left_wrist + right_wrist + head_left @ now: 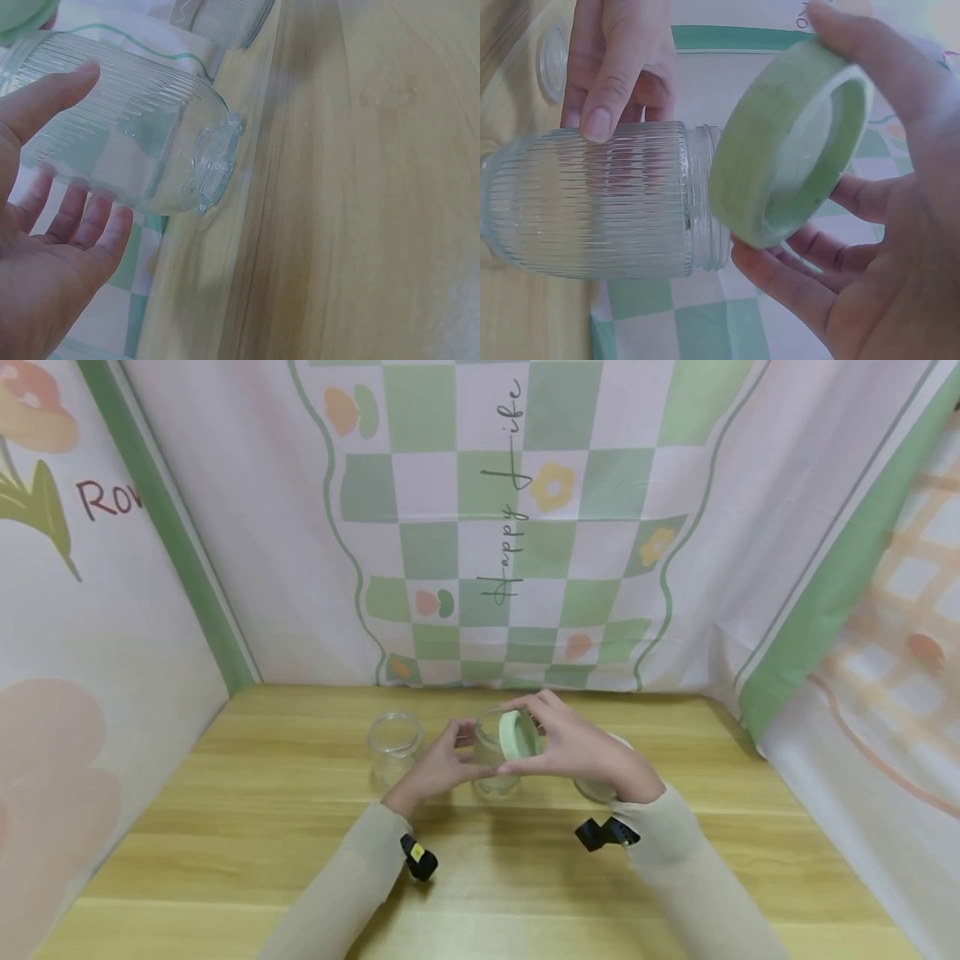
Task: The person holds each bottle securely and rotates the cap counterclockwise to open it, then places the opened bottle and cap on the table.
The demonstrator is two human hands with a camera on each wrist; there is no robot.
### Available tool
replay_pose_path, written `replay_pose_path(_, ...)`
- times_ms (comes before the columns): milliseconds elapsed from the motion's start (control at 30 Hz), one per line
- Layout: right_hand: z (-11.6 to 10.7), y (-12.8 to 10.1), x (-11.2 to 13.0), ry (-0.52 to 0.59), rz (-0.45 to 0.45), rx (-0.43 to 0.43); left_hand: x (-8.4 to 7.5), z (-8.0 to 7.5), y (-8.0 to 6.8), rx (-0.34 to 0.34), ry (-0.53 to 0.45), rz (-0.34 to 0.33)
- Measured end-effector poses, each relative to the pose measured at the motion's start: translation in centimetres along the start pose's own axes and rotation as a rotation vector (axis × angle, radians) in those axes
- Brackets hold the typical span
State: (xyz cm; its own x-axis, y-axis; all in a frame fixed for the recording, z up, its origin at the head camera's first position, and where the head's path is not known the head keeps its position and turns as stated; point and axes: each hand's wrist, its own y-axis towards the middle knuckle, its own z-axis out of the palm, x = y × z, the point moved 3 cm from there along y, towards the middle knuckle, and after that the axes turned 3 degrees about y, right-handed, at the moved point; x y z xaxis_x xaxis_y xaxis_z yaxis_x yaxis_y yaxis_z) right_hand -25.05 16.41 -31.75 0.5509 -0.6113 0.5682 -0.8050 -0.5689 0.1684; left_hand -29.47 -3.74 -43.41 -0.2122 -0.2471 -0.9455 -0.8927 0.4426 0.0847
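Note:
A clear ribbed glass jar (pixel 489 768) (pixel 127 127) (pixel 592 202) stands at the middle of the wooden table (pixel 300 827). My left hand (pixel 450 758) grips its side, thumb (pixel 604 82) on the ribs and fingers (pixel 90 221) behind it. My right hand (pixel 542 737) pinches a pale green round lid (pixel 517 735) (pixel 787 150) by its rim. The lid is tilted, its hollow side facing the jar's open mouth and just off it. In the left wrist view only an edge of the lid (pixel 22 15) shows.
A second open glass jar (pixel 393 745) (pixel 229 19) stands left of the held one. A whitish round thing (pixel 600 789) lies partly hidden behind my right wrist. Patterned cloth walls (pixel 480 527) close in the table at the back and both sides.

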Motion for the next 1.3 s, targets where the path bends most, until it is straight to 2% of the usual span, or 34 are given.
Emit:
replay_pose_path(133,0.0,-0.4,-0.2,0.051,0.007,-0.006,0.0,0.0,0.0,-0.005,0.001,-0.006)
replay_pose_path(500,0.1,-1.3,-0.7,0.086,-0.088,-0.031,0.0,0.1,0.2,-0.025,0.024,-0.003)
replay_pose_path(800,1.0,-2.0,-1.6,0.194,-0.069,0.054,-0.1,0.2,0.1,-0.017,0.024,-0.024)
replay_pose_path(933,1.3,-2.4,-1.9,0.227,-0.092,0.064,-0.2,0.1,0.1,-0.023,0.018,-0.017)
replay_pose_path(1300,2.8,-3.4,-3.3,0.234,-0.058,0.093,0.0,0.2,0.2,-0.032,0.044,0.007)
